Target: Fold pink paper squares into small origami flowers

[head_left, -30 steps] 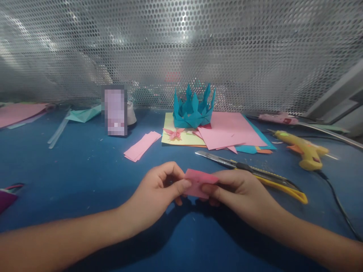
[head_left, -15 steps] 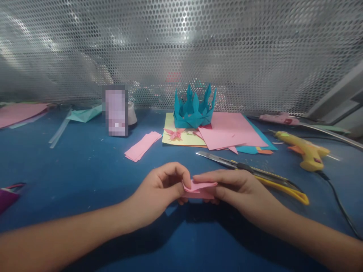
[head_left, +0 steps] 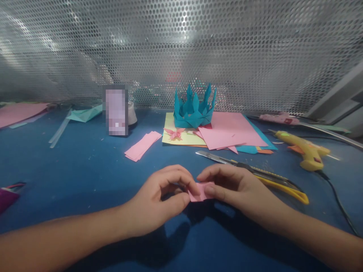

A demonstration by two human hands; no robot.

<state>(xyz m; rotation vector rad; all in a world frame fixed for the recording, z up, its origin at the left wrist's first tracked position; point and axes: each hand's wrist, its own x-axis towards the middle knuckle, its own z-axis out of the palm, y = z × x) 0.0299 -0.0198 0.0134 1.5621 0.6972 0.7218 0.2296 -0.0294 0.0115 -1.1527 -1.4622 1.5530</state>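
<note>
A small folded piece of pink paper [head_left: 202, 192] is held between both hands, just above the blue table. My left hand [head_left: 167, 194] pinches its left end, thumb in front and index finger on the upper face. At the right end my right hand [head_left: 234, 187] grips it, the thumb pressed flat on top and the other fingers curled behind. Parts of the paper are hidden by the fingers. Behind my right hand lies a utility knife [head_left: 272, 181] with a yellow handle and its blade out. Pink paper strips [head_left: 143, 146] lie stacked beyond my left hand.
A blue folded-paper crown [head_left: 194, 113] stands on coloured sheets [head_left: 235, 128], beside a pink paper flower [head_left: 175, 134]. To the right lies a yellow glue gun [head_left: 306, 151] with its cord. A blurred phone [head_left: 117, 113] stands upright at the back left. Perforated metal [head_left: 181, 56] closes off the back.
The pink paper has been folded or turned into a smaller, flatter piece. My left hand has shifted slightly right, and my right thumb now presses on the paper's upper face.
</note>
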